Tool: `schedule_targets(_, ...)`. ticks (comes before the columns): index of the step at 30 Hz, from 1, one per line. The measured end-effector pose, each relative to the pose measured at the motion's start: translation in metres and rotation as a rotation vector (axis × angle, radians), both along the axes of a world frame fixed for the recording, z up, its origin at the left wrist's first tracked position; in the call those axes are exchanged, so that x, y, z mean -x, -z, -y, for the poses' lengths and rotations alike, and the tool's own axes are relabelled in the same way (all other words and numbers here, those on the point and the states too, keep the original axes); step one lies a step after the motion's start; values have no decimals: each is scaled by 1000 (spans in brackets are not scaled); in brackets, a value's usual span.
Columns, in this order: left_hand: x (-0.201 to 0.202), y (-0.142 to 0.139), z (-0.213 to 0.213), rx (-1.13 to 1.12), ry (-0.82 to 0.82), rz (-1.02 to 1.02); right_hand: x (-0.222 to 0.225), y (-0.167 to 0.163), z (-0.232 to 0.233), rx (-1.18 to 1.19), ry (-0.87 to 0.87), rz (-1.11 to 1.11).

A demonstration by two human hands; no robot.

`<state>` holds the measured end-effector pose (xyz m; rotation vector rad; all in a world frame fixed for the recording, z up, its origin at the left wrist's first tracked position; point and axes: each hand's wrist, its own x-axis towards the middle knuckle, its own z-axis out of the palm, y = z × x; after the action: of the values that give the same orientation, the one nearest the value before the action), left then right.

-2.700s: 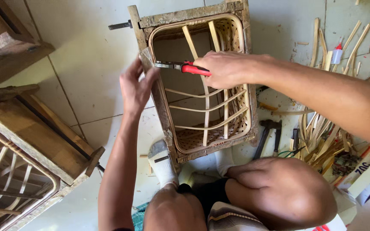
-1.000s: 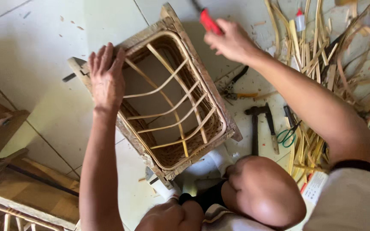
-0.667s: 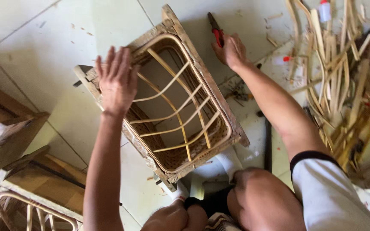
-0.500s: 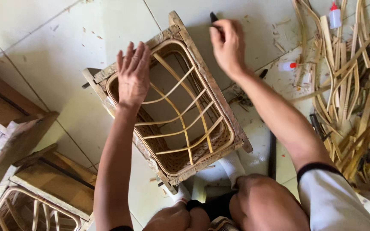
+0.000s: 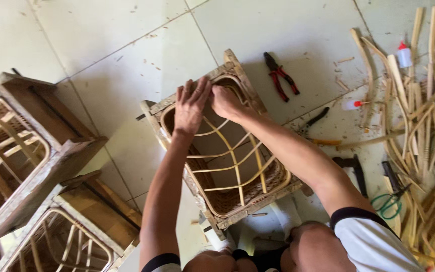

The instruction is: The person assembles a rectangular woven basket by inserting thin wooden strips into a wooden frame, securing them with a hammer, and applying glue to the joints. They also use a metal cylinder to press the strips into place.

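Rattan frame (image 5: 227, 166) — a wooden-edged box with a woven rim and curved cane ribs crossing its open middle — lies on the tiled floor (image 5: 101, 45) between the person's knees, tilted with its far corner pointing away. Both hands meet at the far end of its rim. The left hand (image 5: 191, 106) lies flat there, fingers (image 5: 197, 90) stretched out and spread over the woven edge, gripping nothing. The right hand (image 5: 226, 102) is just beside it, touching it at the rim, its fingers curled down onto the cane; whether they pinch a strand cannot be told.

Red-handled pliers (image 5: 280, 76) lie on the floor just beyond the frame's far corner, apart from both hands. To the right, a heap of loose cane strips (image 5: 419, 131) spreads across the tiles, with two small white glue bottles (image 5: 352, 104) with red caps near it — one by the strips' near edge, one further back. A dark hammer (image 5: 354, 168) and green-handled scissors (image 5: 388, 201) rest near the person's right arm. On the left, two more frames (image 5: 21, 151) of the same kind sit side by side, well apart from the hands.
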<state>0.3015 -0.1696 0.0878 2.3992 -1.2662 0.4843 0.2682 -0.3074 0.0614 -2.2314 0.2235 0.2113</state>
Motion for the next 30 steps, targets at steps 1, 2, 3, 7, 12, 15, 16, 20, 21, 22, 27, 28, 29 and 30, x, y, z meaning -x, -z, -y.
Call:
schedule_targets(1, 1, 0, -1, -25, -12, 7, 5, 4, -2, -9, 2, 119)
schedule_targets(2, 2, -1, 0, -48, -22, 10, 8, 4, -3, 15, 6, 100)
schedule_targets(3, 2, -1, 0, -70, -31, 11, 12, 4, -3, 40, 10, 78)
schedule_targets(7, 2, -2, -3, -73, -25, -41, 17, 2, -3, 86, 10, 96)
schedule_targets(12, 3, 0, -4, -69, -1, -72, 14, 9, -4, 199, -9, 240)
schedule_targets(15, -1, -2, -6, -110, 13, -73, 17, 8, 2, 222, -29, 76)
schedule_targets(16, -2, -2, -12, -73, 10, -203, 21, 5, 5, 224, -46, -12)
schedule_targets(20, -2, -4, -63, 119, -131, -344, 38, -18, 6, 327, -90, 396)
schedule_targets(21, 2, -4, -77, 113, -173, -350, 39, -22, 0, 215, -111, 194)
schedule_targets(22, 8, -2, -89, 102, -212, -360, 38, -23, -7, 99, -128, -13)
schedule_targets(27, 18, 10, -85, -48, -154, -200, 5, -4, -41, 161, -266, -289)
schedule_targets(28, 16, 12, -79, -96, -120, -158, 2, 3, -44, 143, -262, -272)
schedule_targets(29, 13, 12, -74, -142, -87, -110, 2, 10, -46, 164, -241, -200)
schedule_targets(30, 9, 11, -71, -163, -75, -98, 3, 16, -47, 186, -220, -128)
